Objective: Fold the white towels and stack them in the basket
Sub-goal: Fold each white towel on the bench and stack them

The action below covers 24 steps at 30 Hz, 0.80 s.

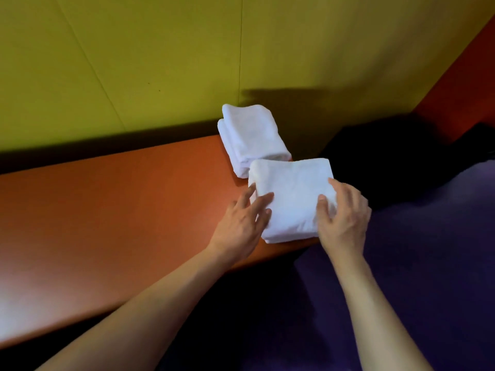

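From the head camera, no brand, label or writing can be read on anything in sight.

A folded white towel (290,199) lies at the right end of the orange surface (120,204), its long axis running from the far left corner toward the near right, its near right corner at the surface's end edge. Just behind it, touching or slightly overlapped by its far edge, sits a second folded towel (253,135), thicker, with several layers showing on its left side; its long axis runs the same slanted way, and its far end is close to the yellow-green wall (160,62).

The left hand (241,223) rests on the near towel's left edge, fingers (261,202) spread and flat, not clenched. The right hand (344,218) lies on the right edge with its fingers (325,210) curled over the cloth, thumb on top, gripping it lightly.

Left of the towels the surface stretches bare. To the right lies a dark purple floor (428,250) and something black in the corner, too dark to tell.
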Each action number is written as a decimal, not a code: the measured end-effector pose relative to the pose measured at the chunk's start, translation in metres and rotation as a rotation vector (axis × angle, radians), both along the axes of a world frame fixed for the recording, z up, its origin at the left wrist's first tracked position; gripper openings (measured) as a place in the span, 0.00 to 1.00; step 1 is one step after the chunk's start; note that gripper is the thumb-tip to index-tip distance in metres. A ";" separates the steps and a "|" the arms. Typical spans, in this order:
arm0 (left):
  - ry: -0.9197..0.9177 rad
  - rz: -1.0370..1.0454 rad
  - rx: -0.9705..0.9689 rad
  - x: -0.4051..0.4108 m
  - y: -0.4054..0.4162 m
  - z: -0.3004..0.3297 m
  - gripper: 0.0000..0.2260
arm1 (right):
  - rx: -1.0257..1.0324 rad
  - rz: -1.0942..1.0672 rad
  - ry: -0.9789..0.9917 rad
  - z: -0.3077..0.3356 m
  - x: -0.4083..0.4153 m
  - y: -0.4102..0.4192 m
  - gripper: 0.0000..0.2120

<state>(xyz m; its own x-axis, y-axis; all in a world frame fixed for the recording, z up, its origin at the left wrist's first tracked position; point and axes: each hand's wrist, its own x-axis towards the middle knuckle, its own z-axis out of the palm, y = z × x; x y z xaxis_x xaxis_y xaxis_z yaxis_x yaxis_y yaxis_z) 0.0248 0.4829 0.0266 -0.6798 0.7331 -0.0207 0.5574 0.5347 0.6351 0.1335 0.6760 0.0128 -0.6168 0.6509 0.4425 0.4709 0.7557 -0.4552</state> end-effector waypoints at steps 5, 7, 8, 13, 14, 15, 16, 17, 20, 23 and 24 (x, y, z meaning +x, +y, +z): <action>0.069 -0.038 -0.117 0.004 -0.003 0.002 0.22 | 0.002 0.156 -0.231 -0.018 0.002 -0.019 0.22; 0.113 -0.040 -0.132 0.004 -0.009 0.003 0.22 | -0.015 0.154 -0.231 -0.017 0.001 -0.021 0.22; 0.151 -0.040 -0.144 0.005 -0.014 0.005 0.22 | -0.010 0.159 -0.222 -0.015 -0.001 -0.023 0.22; 0.339 -0.006 -0.204 0.006 -0.055 0.016 0.22 | -0.004 0.226 -0.150 0.001 -0.014 -0.057 0.18; 0.358 0.012 -0.215 0.006 -0.067 0.018 0.21 | -0.007 0.248 -0.137 0.003 -0.019 -0.068 0.18; 0.376 0.031 -0.224 0.007 -0.080 0.020 0.21 | -0.016 0.270 -0.125 0.006 -0.023 -0.081 0.19; 0.392 0.050 -0.236 0.007 -0.094 0.021 0.20 | -0.027 0.296 -0.112 0.007 -0.027 -0.094 0.19; 0.408 0.068 -0.242 0.007 -0.108 0.022 0.19 | -0.033 0.328 -0.105 0.009 -0.030 -0.108 0.20; 0.441 0.134 -0.257 0.008 -0.152 0.026 0.16 | -0.044 0.430 -0.103 0.014 -0.042 -0.151 0.20; 0.466 0.218 -0.263 0.011 -0.197 0.027 0.16 | -0.050 0.520 -0.093 0.013 -0.053 -0.191 0.20; 0.468 0.246 -0.267 0.013 -0.212 0.027 0.16 | -0.046 0.550 -0.090 0.013 -0.057 -0.204 0.20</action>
